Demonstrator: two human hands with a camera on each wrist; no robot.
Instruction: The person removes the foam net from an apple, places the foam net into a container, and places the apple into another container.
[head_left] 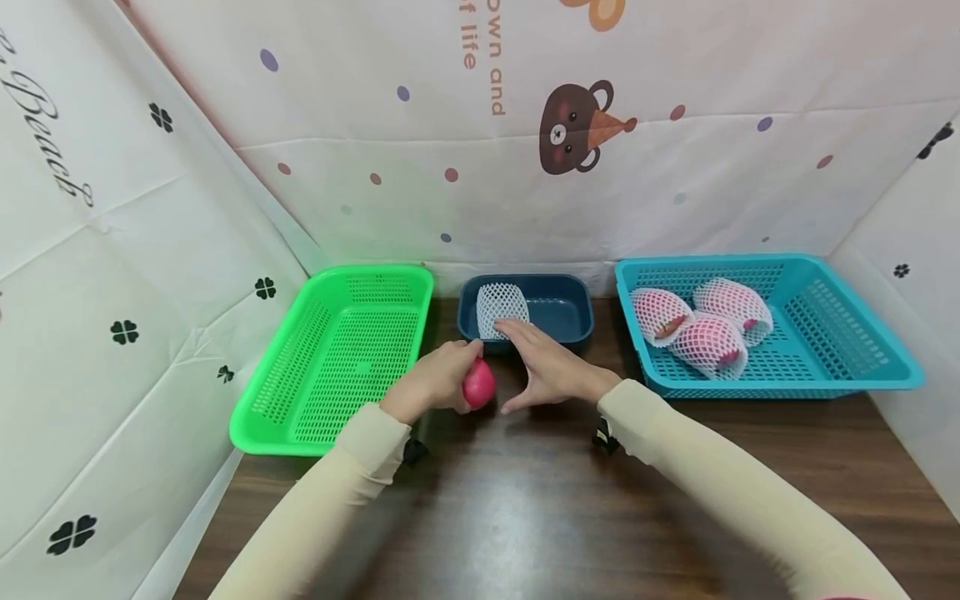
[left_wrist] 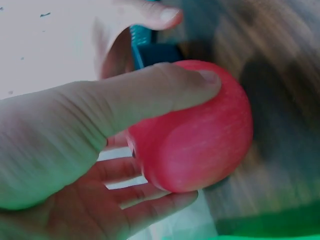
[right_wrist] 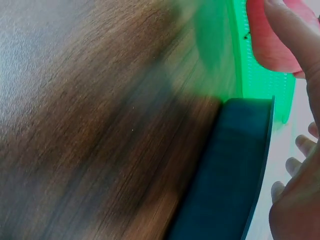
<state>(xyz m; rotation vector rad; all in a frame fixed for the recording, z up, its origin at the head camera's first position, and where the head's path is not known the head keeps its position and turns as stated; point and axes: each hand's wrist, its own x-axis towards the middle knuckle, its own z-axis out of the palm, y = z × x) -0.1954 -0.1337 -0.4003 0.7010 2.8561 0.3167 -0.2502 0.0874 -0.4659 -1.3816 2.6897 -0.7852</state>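
My left hand (head_left: 442, 375) grips a bare red apple (head_left: 478, 385), thumb across one side and fingers round the other, as the left wrist view shows. The apple (left_wrist: 200, 135) is above the table, in front of the dark blue basin (head_left: 562, 310). To its right my right hand (head_left: 551, 367) holds nothing, its thumb and fingers spread apart. Its fingertips overlap a white foam net (head_left: 501, 307) lying in the left part of the basin in the head view.
A green basket (head_left: 360, 350) stands on the left. On the right, a blue basket (head_left: 817, 333) holds 3 fruits in foam nets (head_left: 708, 342). Printed cloth walls (head_left: 360, 100) enclose the back and sides of the wooden table (head_left: 525, 517).
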